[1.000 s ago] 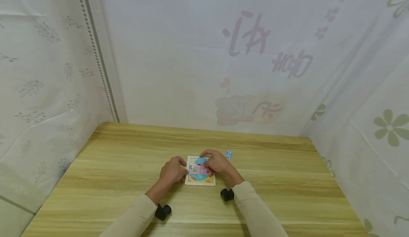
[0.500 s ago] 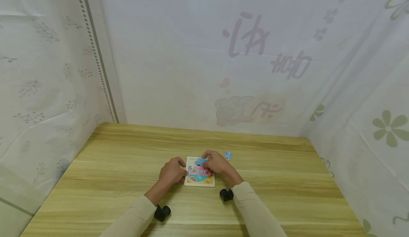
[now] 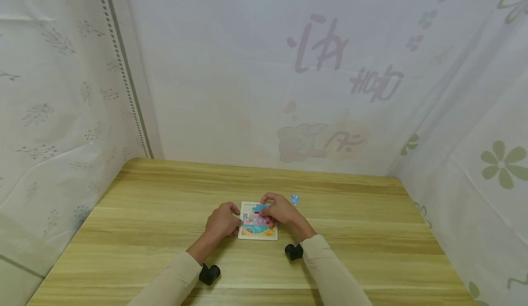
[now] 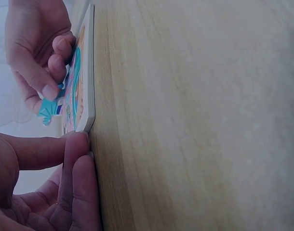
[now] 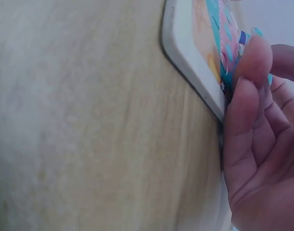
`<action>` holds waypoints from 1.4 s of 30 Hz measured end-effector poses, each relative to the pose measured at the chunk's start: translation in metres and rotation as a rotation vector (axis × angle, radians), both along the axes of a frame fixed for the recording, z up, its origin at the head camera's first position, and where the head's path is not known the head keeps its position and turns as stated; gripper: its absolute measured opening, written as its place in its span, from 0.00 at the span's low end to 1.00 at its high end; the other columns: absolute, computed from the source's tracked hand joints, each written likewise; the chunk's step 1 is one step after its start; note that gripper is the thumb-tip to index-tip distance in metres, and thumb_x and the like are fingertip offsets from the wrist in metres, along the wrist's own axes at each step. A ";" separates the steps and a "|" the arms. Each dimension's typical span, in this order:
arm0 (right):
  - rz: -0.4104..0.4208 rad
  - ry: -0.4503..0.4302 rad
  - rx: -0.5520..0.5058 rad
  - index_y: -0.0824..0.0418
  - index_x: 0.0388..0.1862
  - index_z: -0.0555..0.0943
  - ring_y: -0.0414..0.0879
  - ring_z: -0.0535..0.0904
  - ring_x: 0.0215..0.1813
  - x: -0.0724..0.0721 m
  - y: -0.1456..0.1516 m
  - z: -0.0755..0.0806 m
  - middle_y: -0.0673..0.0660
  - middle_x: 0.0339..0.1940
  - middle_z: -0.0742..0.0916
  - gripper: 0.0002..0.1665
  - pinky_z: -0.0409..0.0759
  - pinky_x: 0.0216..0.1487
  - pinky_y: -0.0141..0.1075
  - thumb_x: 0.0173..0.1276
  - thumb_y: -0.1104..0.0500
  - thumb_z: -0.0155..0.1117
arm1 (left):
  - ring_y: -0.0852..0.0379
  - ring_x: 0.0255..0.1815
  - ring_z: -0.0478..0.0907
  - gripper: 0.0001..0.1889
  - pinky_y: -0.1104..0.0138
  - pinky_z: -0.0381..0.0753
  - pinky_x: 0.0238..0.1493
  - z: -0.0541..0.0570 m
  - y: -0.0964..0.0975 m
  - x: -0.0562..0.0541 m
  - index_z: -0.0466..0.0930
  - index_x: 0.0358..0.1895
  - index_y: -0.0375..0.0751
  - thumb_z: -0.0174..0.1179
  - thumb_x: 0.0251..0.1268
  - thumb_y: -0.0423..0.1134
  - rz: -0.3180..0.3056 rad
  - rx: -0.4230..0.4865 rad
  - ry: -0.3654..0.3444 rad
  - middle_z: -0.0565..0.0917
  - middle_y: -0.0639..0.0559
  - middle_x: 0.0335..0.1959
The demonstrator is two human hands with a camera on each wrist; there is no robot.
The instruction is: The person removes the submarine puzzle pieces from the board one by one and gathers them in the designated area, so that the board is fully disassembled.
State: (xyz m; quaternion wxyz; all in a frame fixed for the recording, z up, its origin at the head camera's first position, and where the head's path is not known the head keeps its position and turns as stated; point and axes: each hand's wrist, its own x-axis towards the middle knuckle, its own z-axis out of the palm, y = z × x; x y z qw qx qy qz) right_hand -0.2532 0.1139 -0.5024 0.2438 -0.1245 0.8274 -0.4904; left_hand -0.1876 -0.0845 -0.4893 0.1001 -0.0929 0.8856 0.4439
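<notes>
A small jigsaw puzzle tray (image 3: 259, 238) with a pale rim lies flat on the table, holding pink, teal and orange picture pieces. My left hand (image 3: 222, 220) holds the tray's left edge between thumb and fingers. Over the tray's upper right, my right hand (image 3: 281, 209) pinches a blue puzzle piece (image 4: 48, 110), which looks tilted above the other pieces in the left wrist view. The right fingers hide part of that piece and the tray's right side. Another blue puzzle piece (image 3: 294, 199) lies loose on the table, just beyond the right hand.
The wood-grain table (image 3: 173, 196) extends around the tray. Patterned white cloth (image 3: 214, 68) hangs behind it and at both sides. A black device sits at each wrist, one by the left sleeve (image 3: 209, 275) and one by the right sleeve (image 3: 294, 252).
The right hand's fingers and the blue piece have shifted very slightly over the tray. The left hand stays at the tray's edge, and the loose piece has not moved.
</notes>
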 end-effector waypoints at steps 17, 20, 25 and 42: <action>0.045 0.035 0.011 0.59 0.40 0.86 0.39 0.70 0.12 -0.002 0.006 0.003 0.51 0.13 0.78 0.08 0.73 0.15 0.28 0.68 0.57 0.63 | 0.59 0.13 0.76 0.10 0.70 0.74 0.15 0.001 -0.001 0.000 0.77 0.39 0.36 0.66 0.55 0.31 0.000 0.006 0.011 0.79 0.51 0.14; 0.051 0.059 0.008 0.57 0.42 0.86 0.39 0.71 0.13 -0.002 0.007 0.001 0.51 0.13 0.78 0.12 0.74 0.16 0.29 0.70 0.52 0.62 | 0.59 0.14 0.76 0.10 0.70 0.75 0.15 0.001 -0.001 0.000 0.78 0.40 0.36 0.66 0.55 0.31 -0.002 0.007 0.008 0.79 0.51 0.14; 0.040 0.066 0.025 0.55 0.45 0.86 0.40 0.72 0.12 0.000 0.006 -0.002 0.52 0.13 0.78 0.14 0.74 0.15 0.29 0.72 0.49 0.59 | 0.58 0.14 0.76 0.10 0.70 0.75 0.15 0.001 0.000 0.000 0.78 0.40 0.36 0.66 0.55 0.32 -0.001 0.005 0.002 0.79 0.51 0.15; 0.040 0.013 0.048 0.62 0.40 0.79 0.41 0.73 0.13 0.002 0.001 -0.002 0.53 0.14 0.79 0.07 0.78 0.17 0.31 0.65 0.61 0.66 | 0.59 0.14 0.76 0.10 0.70 0.75 0.16 0.000 0.001 0.000 0.78 0.40 0.37 0.67 0.55 0.32 0.002 -0.002 -0.009 0.79 0.51 0.14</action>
